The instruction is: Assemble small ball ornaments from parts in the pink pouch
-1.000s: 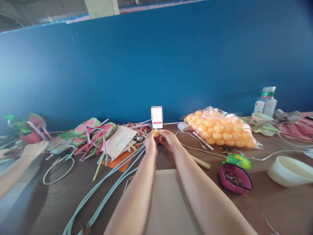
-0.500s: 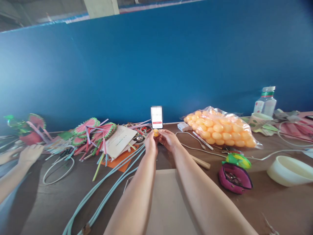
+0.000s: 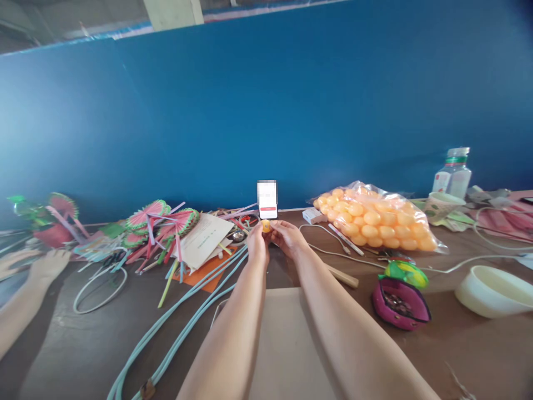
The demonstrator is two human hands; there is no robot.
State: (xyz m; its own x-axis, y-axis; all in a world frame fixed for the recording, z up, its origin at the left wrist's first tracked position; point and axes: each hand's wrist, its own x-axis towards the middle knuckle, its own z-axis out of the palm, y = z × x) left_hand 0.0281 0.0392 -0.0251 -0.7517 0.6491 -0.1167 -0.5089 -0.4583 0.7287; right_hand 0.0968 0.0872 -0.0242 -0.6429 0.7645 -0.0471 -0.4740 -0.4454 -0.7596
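A small round orange-yellow piece [image 3: 266, 225] with dark marks is held up between both hands at the middle of the view. My left hand [image 3: 257, 244] has its fingers closed on the piece's left side. From the right, my right hand [image 3: 286, 236] pinches at the edge of the same piece. Just behind the hands a lit phone [image 3: 267, 200] stands upright against the blue wall. Under my forearms lies a beige board [image 3: 287, 339]. The inner fingers are partly hidden.
A clear bag of orange balls [image 3: 375, 219] lies right, near a purple pouch [image 3: 400, 303], a cream bowl [image 3: 495, 290] and a bottle [image 3: 453, 175]. Left are pink-green paper fans [image 3: 147, 216], pale blue cables [image 3: 166, 322] and another person's hands [image 3: 48, 268].
The other person's hands at the far left have shifted slightly left and lower. My own hands and the orange-yellow piece look nearly unchanged.
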